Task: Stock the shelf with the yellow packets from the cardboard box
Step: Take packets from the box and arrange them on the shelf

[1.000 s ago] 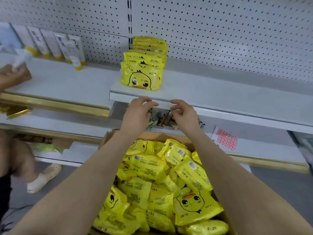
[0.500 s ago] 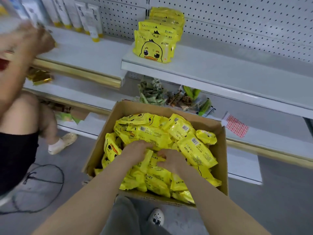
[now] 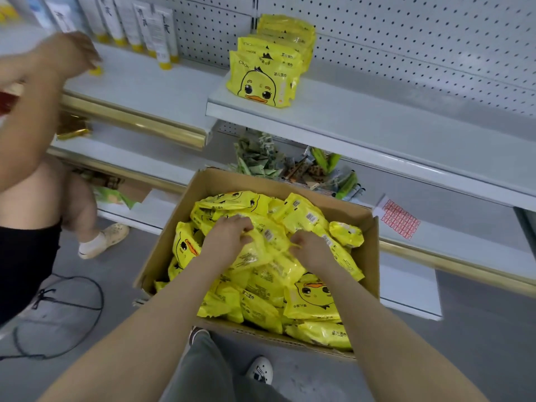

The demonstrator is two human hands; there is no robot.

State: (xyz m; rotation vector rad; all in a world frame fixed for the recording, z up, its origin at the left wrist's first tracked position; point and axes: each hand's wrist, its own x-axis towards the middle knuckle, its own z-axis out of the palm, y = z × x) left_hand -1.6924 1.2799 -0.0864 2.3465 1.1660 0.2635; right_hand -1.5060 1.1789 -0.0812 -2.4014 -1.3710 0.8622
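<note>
My left hand [image 3: 229, 240] and my right hand [image 3: 311, 250] are both down in the cardboard box [image 3: 374, 256], close together near the middle of the heap, fingers curled and pinching the crinkled wrap of one yellow packet [image 3: 268, 242] that lies on top between them. The left has its near-left end, the right its other end, so the packet's long axis runs roughly across me from one hand to the other, barcode side up. Neither hand is clearly nearer; they share it, and I judge I could lift it with both or pass it to one. Around them the box is heaped with more packets [image 3: 313, 297], jumbled at all angles, some duck face up, some label up. The relation that matters for my next move: the row of stocked packets [image 3: 261, 79] stands on the shelf [image 3: 377, 126] straight ahead and above the box, slightly left of my hands, upright with the duck face toward me, ranked back toward the pegboard. So I expect the packet must go up and forward and be tipped onto its edge, face out. To the right of that row the shelf is bare. At far left another person's arm [image 3: 32, 105] reaches toward the tubes [image 3: 162, 33] on the neighbouring shelf, well apart from my path.
</note>
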